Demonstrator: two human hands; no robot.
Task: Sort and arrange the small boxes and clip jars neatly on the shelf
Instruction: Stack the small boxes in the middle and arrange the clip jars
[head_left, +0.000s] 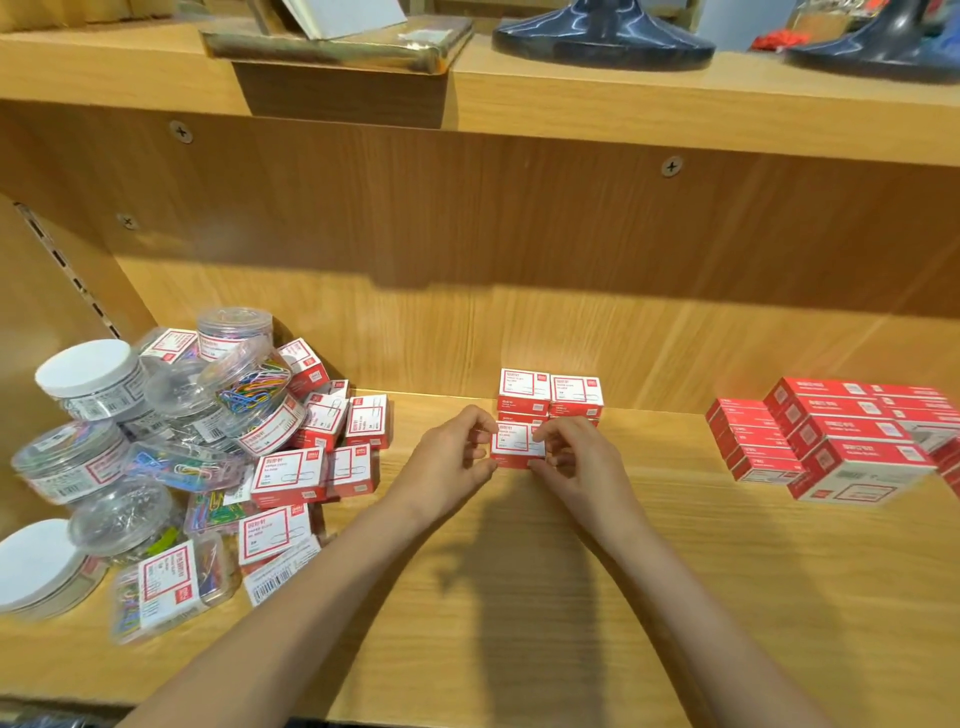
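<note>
A small red-and-white clip box (514, 446) sits at the middle of the wooden shelf (519, 597). My left hand (451, 461) pinches its left end and my right hand (576, 457) pinches its right end. Right behind it, against the back panel, stand neat stacked red clip boxes (549, 395), two side by side. At the left lies a jumbled heap of the same small boxes (322, 447) mixed with clear round clip jars (249, 389) full of coloured and silver clips, some tipped over.
Longer red staple boxes (831, 441) are stacked at the right of the shelf. White-lidded jars (91, 376) and flat clear clip cases (166, 587) lie at the far left. An upper shelf (623, 109) overhangs, carrying dark stands and a card box.
</note>
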